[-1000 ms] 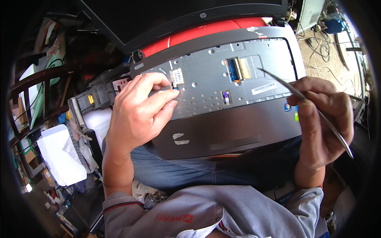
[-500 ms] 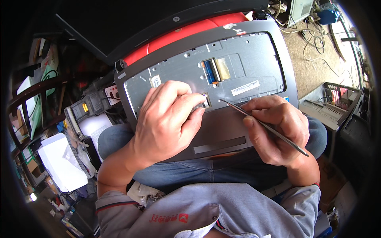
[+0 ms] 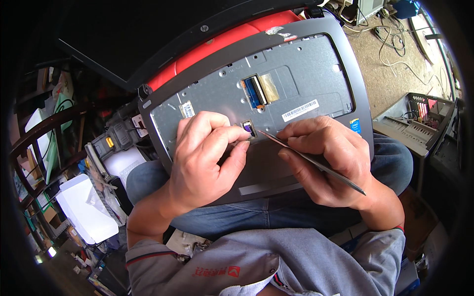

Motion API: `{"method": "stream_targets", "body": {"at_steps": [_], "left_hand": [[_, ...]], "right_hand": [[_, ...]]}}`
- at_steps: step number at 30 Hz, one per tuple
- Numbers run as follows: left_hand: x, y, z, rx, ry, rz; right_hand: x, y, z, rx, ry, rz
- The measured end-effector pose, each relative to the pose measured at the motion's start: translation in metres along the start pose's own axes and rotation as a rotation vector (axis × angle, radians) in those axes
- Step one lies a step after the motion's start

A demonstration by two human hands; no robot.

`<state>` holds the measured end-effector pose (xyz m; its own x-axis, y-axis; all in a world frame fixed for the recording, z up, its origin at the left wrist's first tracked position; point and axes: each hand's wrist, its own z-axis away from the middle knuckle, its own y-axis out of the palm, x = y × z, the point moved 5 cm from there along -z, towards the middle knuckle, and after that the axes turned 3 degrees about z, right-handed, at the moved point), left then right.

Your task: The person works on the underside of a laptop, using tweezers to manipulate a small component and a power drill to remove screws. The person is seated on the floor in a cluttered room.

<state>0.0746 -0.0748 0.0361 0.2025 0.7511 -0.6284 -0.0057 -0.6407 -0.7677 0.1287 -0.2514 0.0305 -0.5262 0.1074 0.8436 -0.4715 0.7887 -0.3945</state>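
Note:
A laptop base (image 3: 269, 163) rests across my lap with its keyboard area bare, showing a grey metal plate (image 3: 311, 64). My left hand (image 3: 205, 160) is over the plate's near edge, index finger and thumb drawn close together beside a small connector opening (image 3: 249, 129). A bit of purple shows in that opening; whether the fingertips hold anything is hidden. My right hand (image 3: 328, 160) is closed round slim metal tweezers (image 3: 316, 164), their tip pointing left toward the opening. Farther up the plate, a blue ribbon connector (image 3: 255, 92) shows through a larger cut-out.
The dark screen lid (image 3: 148, 39) leans away at the far side, above a red surface (image 3: 197, 56). A white open box (image 3: 88, 209) lies at left among clutter. A computer case (image 3: 410, 123) stands at right, and cables (image 3: 395, 44) cross the floor.
The laptop has shifted slightly left in view. The left index fingertip has come off the connector opening's upper part, baring the purple bit. The tweezers' tip has moved left and slightly down, nearer the opening.

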Motion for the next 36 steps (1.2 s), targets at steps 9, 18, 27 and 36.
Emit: {"method": "stream_targets", "body": {"at_steps": [9, 18, 27, 36], "left_hand": [[0.0008, 0.0009, 0.0025, -0.015, -0.009, 0.017], [0.0019, 0.0007, 0.0033, -0.014, -0.012, 0.027], [0.0024, 0.0006, 0.0033, -0.014, -0.007, 0.037], [0.0029, 0.0013, 0.0025, -0.010, -0.015, 0.046]], "right_hand": [[0.0018, 0.0021, -0.0005, 0.024, -0.035, 0.004], [0.0017, 0.0058, -0.0003, -0.018, -0.036, 0.035], [0.0003, 0.0064, -0.0007, -0.006, -0.043, 0.017], [-0.0004, 0.0056, -0.0010, -0.029, -0.016, -0.009]]}}
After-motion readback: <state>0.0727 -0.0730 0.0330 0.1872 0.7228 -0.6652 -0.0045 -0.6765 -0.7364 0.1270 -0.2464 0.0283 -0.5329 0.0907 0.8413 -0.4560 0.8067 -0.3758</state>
